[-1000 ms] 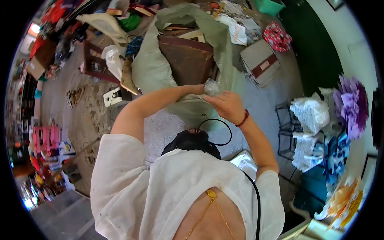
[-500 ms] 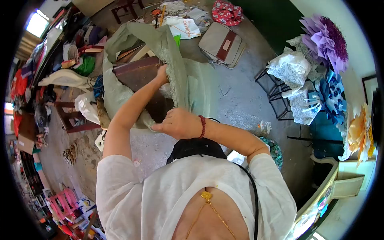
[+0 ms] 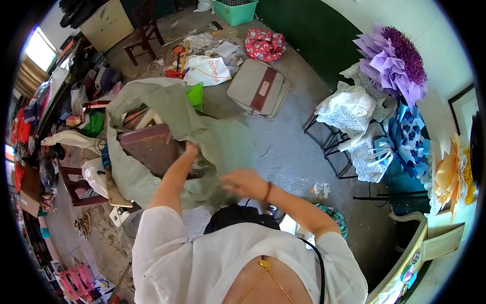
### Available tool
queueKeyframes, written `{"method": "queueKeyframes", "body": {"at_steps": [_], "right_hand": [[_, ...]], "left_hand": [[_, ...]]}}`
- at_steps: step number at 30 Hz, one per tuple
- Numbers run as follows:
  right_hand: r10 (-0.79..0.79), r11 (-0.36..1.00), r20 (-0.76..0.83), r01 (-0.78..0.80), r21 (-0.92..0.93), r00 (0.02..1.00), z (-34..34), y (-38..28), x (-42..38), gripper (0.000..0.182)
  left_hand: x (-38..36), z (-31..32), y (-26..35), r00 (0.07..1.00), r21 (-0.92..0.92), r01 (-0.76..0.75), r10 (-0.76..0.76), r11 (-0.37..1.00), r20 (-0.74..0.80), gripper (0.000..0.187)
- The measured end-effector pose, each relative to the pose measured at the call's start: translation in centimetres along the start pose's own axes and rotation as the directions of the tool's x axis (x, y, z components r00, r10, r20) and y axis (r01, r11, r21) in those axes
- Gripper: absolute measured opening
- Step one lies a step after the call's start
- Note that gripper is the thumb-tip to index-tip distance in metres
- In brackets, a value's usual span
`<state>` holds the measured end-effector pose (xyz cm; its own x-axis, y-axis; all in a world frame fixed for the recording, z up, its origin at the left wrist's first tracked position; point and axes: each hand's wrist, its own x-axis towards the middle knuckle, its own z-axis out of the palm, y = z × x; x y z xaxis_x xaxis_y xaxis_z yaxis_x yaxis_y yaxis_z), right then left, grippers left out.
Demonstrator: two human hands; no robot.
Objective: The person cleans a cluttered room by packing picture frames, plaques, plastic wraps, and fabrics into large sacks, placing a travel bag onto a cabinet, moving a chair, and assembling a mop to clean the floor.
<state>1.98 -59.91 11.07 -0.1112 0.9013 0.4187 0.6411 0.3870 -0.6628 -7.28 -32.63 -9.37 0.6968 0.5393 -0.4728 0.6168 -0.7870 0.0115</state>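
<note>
A large grey-green woven sack (image 3: 200, 133) stands open in front of me, its right side blurred. Inside it lies a dark brown box or case (image 3: 149, 147) among flat wooden-looking pieces. My left hand (image 3: 191, 150) reaches into the sack's mouth at the right edge of the brown case, its fingers hidden. At the sack's near right side is my right hand (image 3: 245, 183), with a red bracelet on the wrist; its fingers are smeared by motion, and whether they touch the sack is unclear.
Beyond the sack lie a white printed bag (image 3: 207, 70), a grey case with a brown strip (image 3: 257, 87) and a red patterned bundle (image 3: 265, 44). Wire stands with wrapped bouquets (image 3: 392, 61) are on the right. A wooden chair (image 3: 143, 38) stands behind; clutter fills the left.
My right hand has moved right and down from the sack's near rim. The view has shifted, and the sack appears lower and further left. My left hand remains at the brown case.
</note>
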Motion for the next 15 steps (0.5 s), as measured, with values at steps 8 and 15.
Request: {"method": "queueKeyframes", "body": {"at_steps": [8, 15], "right_hand": [[0.855, 0.398, -0.173, -0.834, -0.382, 0.488, -18.5, 18.7, -34.1, 0.026], [0.977, -0.074, 0.207, -0.843, 0.534, 0.046, -23.7, 25.6, -37.1, 0.023]], "left_hand": [[-7.1, -3.9, 3.7, 0.964, -0.459, 0.108, -0.205, 0.882, -0.167, 0.049], [-11.1, -4.6, 5.1, 0.955, -0.904, 0.096, -0.295, 0.417, -0.034, 0.035]]}}
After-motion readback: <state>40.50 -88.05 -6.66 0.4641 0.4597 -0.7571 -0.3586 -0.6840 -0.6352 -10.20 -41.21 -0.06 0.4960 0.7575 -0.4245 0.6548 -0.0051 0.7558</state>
